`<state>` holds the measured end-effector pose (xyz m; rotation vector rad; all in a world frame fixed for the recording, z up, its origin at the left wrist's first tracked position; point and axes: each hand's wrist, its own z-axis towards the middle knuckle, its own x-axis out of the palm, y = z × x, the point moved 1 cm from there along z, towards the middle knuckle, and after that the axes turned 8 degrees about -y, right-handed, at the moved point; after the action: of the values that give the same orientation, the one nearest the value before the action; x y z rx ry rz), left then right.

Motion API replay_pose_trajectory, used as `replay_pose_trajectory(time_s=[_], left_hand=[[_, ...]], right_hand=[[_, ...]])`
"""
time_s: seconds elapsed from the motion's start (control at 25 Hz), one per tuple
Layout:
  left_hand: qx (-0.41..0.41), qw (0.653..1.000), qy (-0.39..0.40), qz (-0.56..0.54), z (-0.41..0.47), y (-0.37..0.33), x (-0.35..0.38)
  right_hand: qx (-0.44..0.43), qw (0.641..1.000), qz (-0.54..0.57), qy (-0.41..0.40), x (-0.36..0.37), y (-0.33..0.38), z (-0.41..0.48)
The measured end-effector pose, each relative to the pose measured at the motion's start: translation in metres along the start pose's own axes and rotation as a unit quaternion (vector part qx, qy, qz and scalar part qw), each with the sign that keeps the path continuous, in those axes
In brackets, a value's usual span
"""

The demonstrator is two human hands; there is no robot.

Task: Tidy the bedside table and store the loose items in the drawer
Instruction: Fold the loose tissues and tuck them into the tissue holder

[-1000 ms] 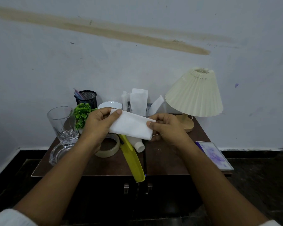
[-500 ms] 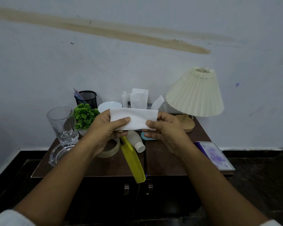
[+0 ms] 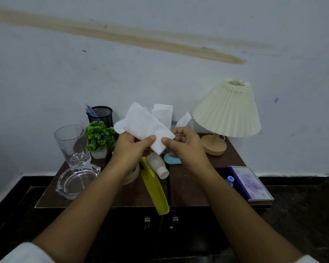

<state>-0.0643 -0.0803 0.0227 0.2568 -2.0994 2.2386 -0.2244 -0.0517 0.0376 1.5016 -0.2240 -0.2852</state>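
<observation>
Both hands (image 3: 130, 149) (image 3: 186, 147) pinch blank white tissue (image 3: 147, 126); no legible writing.

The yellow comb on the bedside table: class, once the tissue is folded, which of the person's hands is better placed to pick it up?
Probably the left hand. The yellow comb lies just below and beside it, while the right hand sits further off. Both hands pinch the tissue now.

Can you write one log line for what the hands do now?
left hand + right hand | pinching white tissue | above bedside table | drawer unopened
</observation>
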Motion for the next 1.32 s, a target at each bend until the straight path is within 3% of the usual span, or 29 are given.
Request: replay_pose_trajectory(time_s=[0.16,0.28,0.44,0.76,0.92,1.32], left_hand=[[0.097,0.981,0.01,0.17,0.014,-0.014,-0.001],[0.109,0.98,0.009,0.164,0.028,-0.024,0.002],[0.131,0.971,0.005,0.201,0.052,-0.027,0.009],[0.201,0.904,-0.058,0.374,0.073,0.001,0.025],[0.192,0.911,-0.073,0.358,0.074,0.008,0.027],[0.192,0.872,-0.08,0.444,0.073,0.011,0.024]], right_hand=[[-0.153,0.975,-0.163,0.002,-0.005,0.022,0.021],[-0.194,0.959,-0.204,-0.025,0.0,0.03,0.037],[-0.2,0.964,-0.164,-0.057,0.002,0.032,0.058],[-0.22,0.919,-0.318,-0.076,0.002,0.004,0.076],[-0.223,0.898,-0.372,-0.074,0.002,-0.008,0.077],[-0.208,0.891,-0.399,-0.057,0.006,-0.012,0.076]])
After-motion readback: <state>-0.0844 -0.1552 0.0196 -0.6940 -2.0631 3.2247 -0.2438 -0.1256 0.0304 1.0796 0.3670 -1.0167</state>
